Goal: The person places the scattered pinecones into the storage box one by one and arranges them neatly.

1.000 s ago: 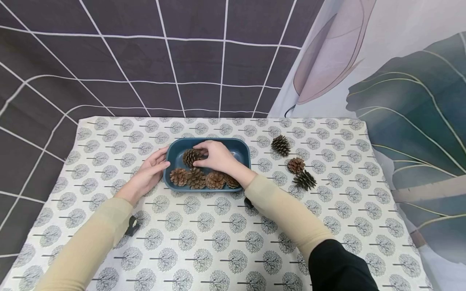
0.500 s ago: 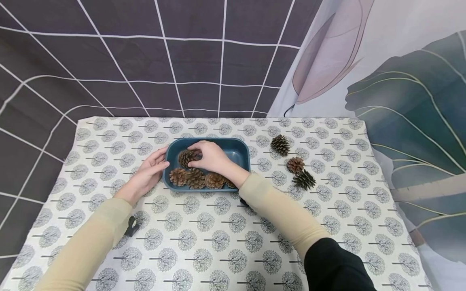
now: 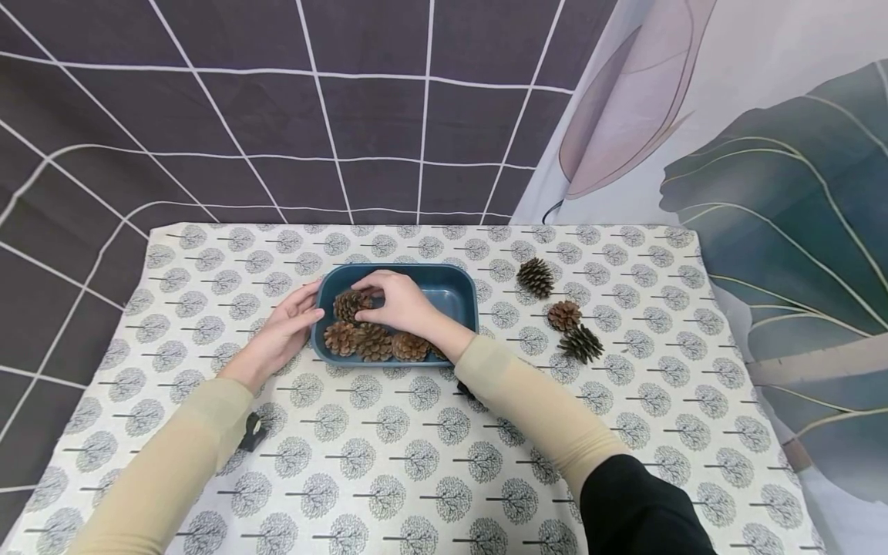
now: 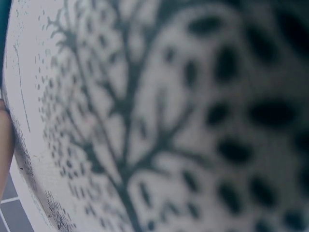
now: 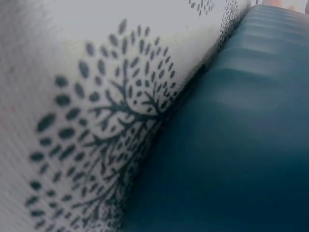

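A dark teal tray [image 3: 451,291] stands on the table, and its outer wall [image 5: 231,145] fills much of the right wrist view. My right hand [image 3: 404,302] reaches into it, pinching a brown pine cone [image 3: 351,306] between thumb and fingers in the far left part. Along the tray's near side lie several more pine cones [image 3: 373,342]; the rightmost is mostly hidden by my right wrist. My left hand [image 3: 283,330] rests against the tray's left end with fingers extended. Only a sliver of that hand [image 4: 5,145] shows in the left wrist view.
Three loose pine cones lie right of the tray: a dark one [image 3: 535,277] at the back, a small brown one [image 3: 564,314], and another dark one [image 3: 581,344] touching or close to it. A tree-print cloth [image 3: 388,462] covers the table. Dark gridded fabric hangs behind.
My right hand has moved a little left inside the tray, carrying the pine cone toward the left end. My left hand stays against the tray.
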The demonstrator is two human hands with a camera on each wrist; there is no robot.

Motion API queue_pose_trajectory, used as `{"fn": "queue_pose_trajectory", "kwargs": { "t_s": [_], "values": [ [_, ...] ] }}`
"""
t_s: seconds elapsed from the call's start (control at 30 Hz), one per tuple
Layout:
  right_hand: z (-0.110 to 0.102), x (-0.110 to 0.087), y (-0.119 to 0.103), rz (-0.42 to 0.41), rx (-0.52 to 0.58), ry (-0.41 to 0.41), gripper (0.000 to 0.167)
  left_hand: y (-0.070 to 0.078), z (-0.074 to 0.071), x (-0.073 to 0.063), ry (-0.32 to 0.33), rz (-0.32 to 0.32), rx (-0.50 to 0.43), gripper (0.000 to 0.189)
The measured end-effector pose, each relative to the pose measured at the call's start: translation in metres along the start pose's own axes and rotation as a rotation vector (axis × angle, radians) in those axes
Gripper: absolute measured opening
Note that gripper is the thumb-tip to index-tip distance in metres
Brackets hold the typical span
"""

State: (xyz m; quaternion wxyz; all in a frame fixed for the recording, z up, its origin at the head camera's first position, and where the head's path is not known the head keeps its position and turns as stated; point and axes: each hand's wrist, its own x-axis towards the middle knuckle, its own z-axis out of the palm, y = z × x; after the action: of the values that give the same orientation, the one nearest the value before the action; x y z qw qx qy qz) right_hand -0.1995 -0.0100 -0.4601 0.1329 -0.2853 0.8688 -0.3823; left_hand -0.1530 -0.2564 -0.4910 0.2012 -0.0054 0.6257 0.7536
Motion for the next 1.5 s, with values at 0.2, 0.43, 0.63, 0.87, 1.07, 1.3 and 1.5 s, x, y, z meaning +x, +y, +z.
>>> {"fn": "queue_pose_trajectory", "kwargs": {
  "t_s": [0.2,0.43,0.63,0.87,1.07,1.3,1.5],
  "values": [
    [0.002,0.001,-0.002,-0.02,-0.034,0.053,0.045,0.0,0.0,0.0,-0.007,0.024,-0.042,0.05],
    [0.004,0.002,-0.001,-0.019,0.001,0.04,0.045,0.002,0.0,-0.001,-0.007,0.018,-0.005,0.064],
    [0.003,0.002,-0.002,-0.016,0.033,0.025,0.046,0.002,0.0,-0.001,-0.006,0.013,-0.004,0.07],
    [-0.003,-0.003,-0.005,-0.025,0.037,0.031,0.047,0.0,-0.001,0.0,-0.006,0.008,0.005,0.073],
    [-0.009,-0.013,-0.006,-0.047,0.027,0.043,0.047,0.0,-0.001,0.001,-0.005,0.002,0.008,0.076],
    [-0.021,-0.037,-0.002,-0.059,0.071,0.093,0.045,-0.002,-0.002,0.001,-0.008,0.015,-0.021,0.068],
    [-0.032,-0.055,0.005,-0.091,0.114,0.192,0.044,-0.003,-0.002,0.002,-0.008,0.013,-0.03,0.069]
  ]
}}
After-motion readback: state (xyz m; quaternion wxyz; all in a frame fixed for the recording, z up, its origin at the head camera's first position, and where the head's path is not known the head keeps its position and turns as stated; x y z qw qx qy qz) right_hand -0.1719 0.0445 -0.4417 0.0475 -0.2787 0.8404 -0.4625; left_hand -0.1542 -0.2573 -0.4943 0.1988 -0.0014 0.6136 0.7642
